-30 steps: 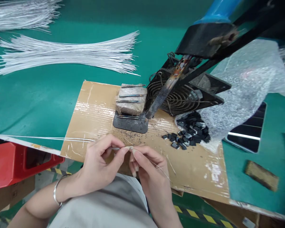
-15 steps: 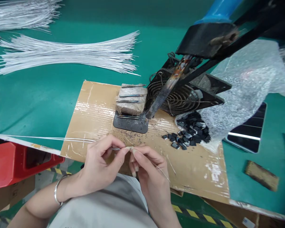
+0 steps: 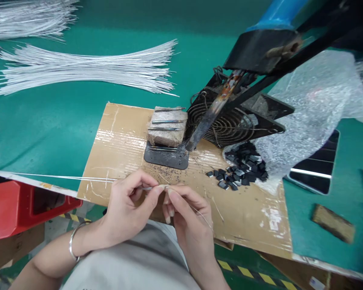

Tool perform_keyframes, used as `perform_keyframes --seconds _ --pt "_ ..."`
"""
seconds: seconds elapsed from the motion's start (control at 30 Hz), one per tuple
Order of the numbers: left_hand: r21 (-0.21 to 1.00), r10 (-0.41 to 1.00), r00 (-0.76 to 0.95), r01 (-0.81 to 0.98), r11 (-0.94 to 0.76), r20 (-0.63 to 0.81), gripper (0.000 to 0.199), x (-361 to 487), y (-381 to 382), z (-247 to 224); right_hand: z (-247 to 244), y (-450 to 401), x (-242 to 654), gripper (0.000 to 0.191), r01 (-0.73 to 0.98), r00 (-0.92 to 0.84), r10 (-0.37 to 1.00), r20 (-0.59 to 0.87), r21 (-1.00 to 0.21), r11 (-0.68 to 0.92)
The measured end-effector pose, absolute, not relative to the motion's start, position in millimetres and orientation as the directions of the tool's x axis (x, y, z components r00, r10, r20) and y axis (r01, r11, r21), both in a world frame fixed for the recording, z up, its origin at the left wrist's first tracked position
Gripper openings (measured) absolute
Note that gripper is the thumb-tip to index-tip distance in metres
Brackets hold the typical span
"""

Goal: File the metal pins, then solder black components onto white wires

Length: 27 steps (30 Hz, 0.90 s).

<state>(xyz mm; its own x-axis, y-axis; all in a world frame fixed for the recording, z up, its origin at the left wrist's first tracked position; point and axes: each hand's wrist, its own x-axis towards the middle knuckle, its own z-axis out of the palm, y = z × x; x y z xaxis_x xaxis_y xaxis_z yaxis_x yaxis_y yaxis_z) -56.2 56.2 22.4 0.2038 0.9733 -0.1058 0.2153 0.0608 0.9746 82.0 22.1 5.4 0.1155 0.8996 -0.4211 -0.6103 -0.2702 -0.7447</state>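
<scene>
My left hand (image 3: 128, 211) is closed in a pinch over the near edge of the cardboard, with long thin white wires (image 3: 66, 177) running out from it to the left. A short dark, thin metal piece (image 3: 146, 188) shows between its fingers. Fingertips nearly touching it, my right hand (image 3: 190, 217) is also closed in a pinch. A thin pale wire (image 3: 203, 218) passes through the right hand and sticks out to the right. What lies exactly between the fingertips is hidden.
On the cardboard (image 3: 115, 137) sit a beige block (image 3: 167, 114) bearing metal pins, a soldering iron (image 3: 205, 123), a fan (image 3: 220, 127) and small black pieces (image 3: 243, 171). Behind lies a white wire bundle (image 3: 87, 68). Bubble wrap (image 3: 314, 100) and a phone (image 3: 316, 165) are right.
Both hands have shifted very slightly left, still pinched together on the wires. The thin wire's free end on the right has moved a little left with them.
</scene>
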Motion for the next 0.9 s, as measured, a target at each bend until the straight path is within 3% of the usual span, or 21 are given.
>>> perform_keyframes --seconds 0.4,0.9 --pt "0.920 0.975 0.221 0.375 -0.114 0.031 0.012 -59.6 55.1 23.5 5.8 23.7 84.2 0.015 -0.581 0.125 0.905 -0.406 -0.769 -0.265" --pt "0.905 0.972 0.222 0.392 -0.162 0.078 0.013 -58.2 53.6 20.9 4.2 22.5 81.3 0.017 -0.602 0.146 0.906 -0.397 -0.762 -0.238"
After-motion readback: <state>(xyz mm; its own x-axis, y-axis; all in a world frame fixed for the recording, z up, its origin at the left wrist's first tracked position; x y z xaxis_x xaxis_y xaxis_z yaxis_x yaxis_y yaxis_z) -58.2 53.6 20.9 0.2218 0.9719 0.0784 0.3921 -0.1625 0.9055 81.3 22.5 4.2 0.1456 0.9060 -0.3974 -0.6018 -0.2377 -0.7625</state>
